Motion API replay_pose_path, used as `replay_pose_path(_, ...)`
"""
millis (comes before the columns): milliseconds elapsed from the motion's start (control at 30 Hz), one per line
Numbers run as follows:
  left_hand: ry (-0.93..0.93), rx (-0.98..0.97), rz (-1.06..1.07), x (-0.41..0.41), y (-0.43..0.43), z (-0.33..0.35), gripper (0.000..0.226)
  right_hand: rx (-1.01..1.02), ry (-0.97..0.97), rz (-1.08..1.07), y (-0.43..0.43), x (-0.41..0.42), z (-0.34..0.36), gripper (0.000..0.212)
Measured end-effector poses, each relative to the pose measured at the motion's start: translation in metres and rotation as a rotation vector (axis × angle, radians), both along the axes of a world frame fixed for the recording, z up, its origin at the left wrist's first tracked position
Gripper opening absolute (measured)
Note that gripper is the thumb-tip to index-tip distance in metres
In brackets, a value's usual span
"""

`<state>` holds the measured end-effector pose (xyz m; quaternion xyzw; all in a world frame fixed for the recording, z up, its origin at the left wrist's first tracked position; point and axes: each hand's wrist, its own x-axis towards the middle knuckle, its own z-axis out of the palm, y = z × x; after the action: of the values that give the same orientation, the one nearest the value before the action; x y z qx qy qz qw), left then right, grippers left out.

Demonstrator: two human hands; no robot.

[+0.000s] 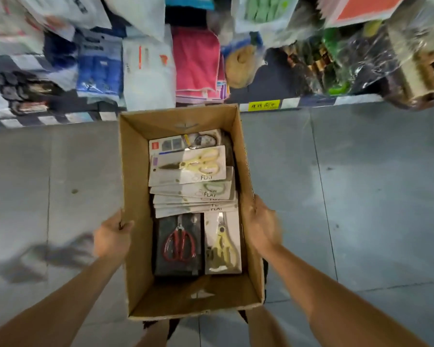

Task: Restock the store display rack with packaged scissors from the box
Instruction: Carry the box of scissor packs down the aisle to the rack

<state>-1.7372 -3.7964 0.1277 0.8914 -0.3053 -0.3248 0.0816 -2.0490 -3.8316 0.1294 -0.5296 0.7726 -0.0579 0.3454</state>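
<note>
An open cardboard box point(135, 186) sits in front of me, above the grey floor. My left hand point(112, 237) grips its left wall, fingers curled over the rim. My right hand point(259, 225) holds the right wall from outside. Inside lie several packaged scissors: a cream-handled pair on a white card point(187, 166) on top of a fanned stack, a red-handled pair on a black card point(178, 244) and a yellow-handled pair point(222, 244) side by side near me.
The display rack point(266, 105) runs across the top, hung and stacked with bagged goods: pink cloths point(196, 63), blue packs point(99, 68), green items at right. A yellow price label sits on its shelf edge. Grey floor tiles point(361, 186) lie on both sides of the box.
</note>
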Motion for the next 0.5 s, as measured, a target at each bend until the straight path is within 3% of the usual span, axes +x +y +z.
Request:
replay_pose_path(233, 0.019, -0.003, 0.098, 0.014, 0.011, -0.11, 0.005, -0.04, 0.068, 0.101, -0.011, 0.013, -0.109, 0.034)
replay_pose_path(333, 0.035, -0.043, 0.039, 0.023, 0.018, -0.141, 0.023, -0.084, 0.099, 0.133, -0.006, 0.021, -0.138, 0.034)
replay_pose_path(433, 0.062, -0.026, -0.007, 0.028, 0.026, -0.161, 0.015, -0.05, 0.11, 0.141, 0.003, 0.025, -0.16, 0.038)
replay_pose_path(500, 0.098, -0.019, 0.004, 0.03, 0.033, -0.171, 0.024, -0.024, 0.111, 0.13, 0.009, 0.026, -0.172, 0.04)
